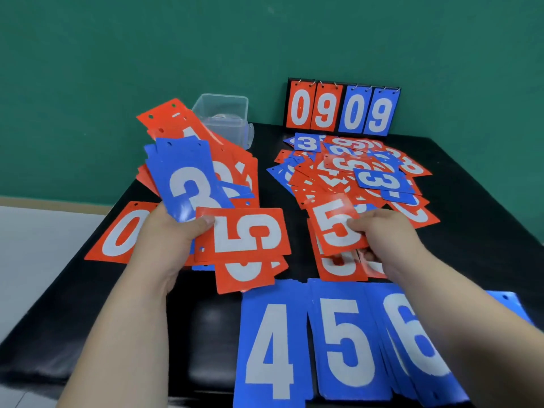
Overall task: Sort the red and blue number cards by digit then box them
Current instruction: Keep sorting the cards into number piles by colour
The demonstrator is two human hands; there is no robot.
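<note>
At 5 o'clock, nearest the person, three blue stacks lie side by side on the black table (485, 231): the 4s (269, 348), the 5s (347, 343) and the 6s (418, 334), the last partly under the right forearm.

Just beyond them, at 3 o'clock, the right hand (385, 231) pinches a red 5 (335, 225), thumb on its face and fingers beneath, above more red cards (338, 269) lying flat.

At 9 o'clock the left hand (167, 240) grips a fan of cards (206, 160), fingers curled under it. Its thumb clamps a second red 5 (244, 231), turned sideways, on top. A blue 3 (188, 184) heads the fan, with red cards spreading behind it toward 11 o'clock. A red 0 (123, 232) lies on the table under that wrist.

Farther back, at 1 o'clock, the unsorted pile (353, 169) sprawls in a heap of red and blue cards mixed and overlapping.

At 11 o'clock, partly behind the fan, stands a clear box (223, 116) at the table's far edge. I cannot tell what is inside it.

At 12 to 1 o'clock a flip scoreboard (341, 108) stands upright before the green wall (117, 54), showing red 0 9 and blue 0 9.
</note>
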